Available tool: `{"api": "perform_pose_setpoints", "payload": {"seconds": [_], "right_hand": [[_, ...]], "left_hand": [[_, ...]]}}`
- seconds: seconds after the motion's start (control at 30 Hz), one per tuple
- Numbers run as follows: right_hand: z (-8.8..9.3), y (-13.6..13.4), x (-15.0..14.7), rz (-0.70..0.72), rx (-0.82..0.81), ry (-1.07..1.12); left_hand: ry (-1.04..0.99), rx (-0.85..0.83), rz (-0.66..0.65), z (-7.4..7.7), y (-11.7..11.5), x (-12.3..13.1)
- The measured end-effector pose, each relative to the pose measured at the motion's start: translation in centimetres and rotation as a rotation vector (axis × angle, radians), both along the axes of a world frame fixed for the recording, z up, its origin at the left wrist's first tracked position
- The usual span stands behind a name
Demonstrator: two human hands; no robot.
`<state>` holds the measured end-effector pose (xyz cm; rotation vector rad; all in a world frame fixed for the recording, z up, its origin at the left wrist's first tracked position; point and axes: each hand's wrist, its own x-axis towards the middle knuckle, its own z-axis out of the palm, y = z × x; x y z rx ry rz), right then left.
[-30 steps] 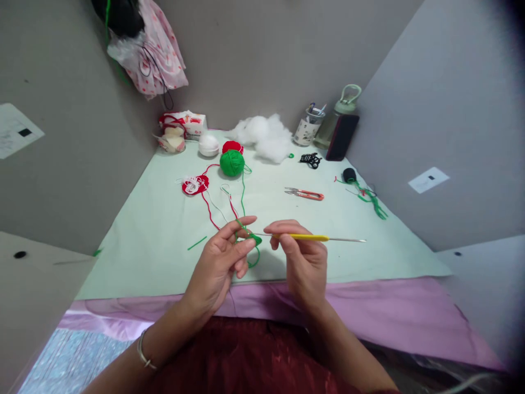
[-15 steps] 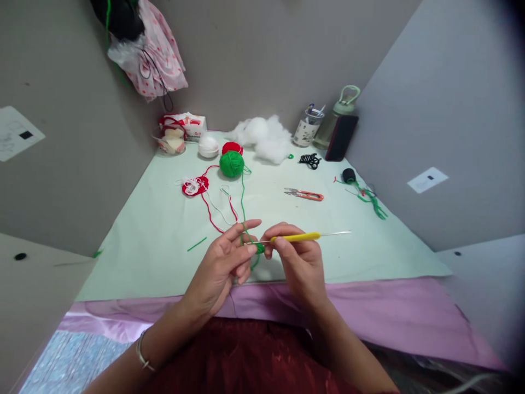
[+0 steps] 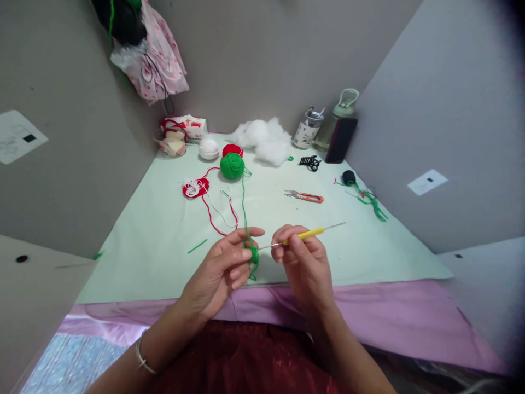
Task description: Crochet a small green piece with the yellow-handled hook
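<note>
Between its thumb and fingers my left hand (image 3: 223, 261) pinches a small green crochet piece (image 3: 255, 255). Green yarn runs over the raised index finger and back to a green yarn ball (image 3: 232, 166). My right hand (image 3: 305, 262) is closed around the yellow handle of a crochet hook (image 3: 309, 234). The hook's thin metal tip points left and meets the edge of the green piece; whether it sits in a loop is too small to tell. Both hands are above the front edge of the pale green tabletop cover (image 3: 156, 268).
Red and white yarn (image 3: 196, 187) lies left of the green ball. Orange-handled thread snips (image 3: 304, 196) and a black claw clip (image 3: 310, 162) lie to the right. White stuffing (image 3: 266, 139), a pen cup (image 3: 308, 129), a bottle (image 3: 338, 117) and a phone (image 3: 341, 140) are along the back wall.
My right hand has moved right and drawn the hook back, so more of its metal shaft shows. The green piece has turned and hangs slightly lower at my left fingertips.
</note>
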<state>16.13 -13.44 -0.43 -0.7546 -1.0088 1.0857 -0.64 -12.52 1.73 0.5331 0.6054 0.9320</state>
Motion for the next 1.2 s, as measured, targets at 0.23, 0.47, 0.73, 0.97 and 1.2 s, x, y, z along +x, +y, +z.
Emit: {"api": "perform_pose_setpoints", "payload": {"seconds": [0.23,0.47,0.73,0.97,1.2], "right_hand": [[-0.3,-0.6,-1.0,-0.154,0.172,-0.27],[-0.4,-0.7,-0.8,-0.174,0.176,-0.246],[-0.4,-0.5,-0.7,-0.121,0.179,-0.278],[-0.3,-0.2,-0.4,0.003,0.013,-0.028],[0.5,-0.5,-0.3,0.034,0.022,0.011]], "left_hand": [[0.055,0.072,0.004,0.0,-0.7,0.8],[0.027,0.05,-0.041,-0.4,-0.6,0.4],[0.173,0.208,0.06,-0.7,-0.7,0.6],[0.19,0.22,0.088,-0.9,-0.6,0.4],[0.205,0.221,0.134,-0.6,-0.6,0.3]]}}
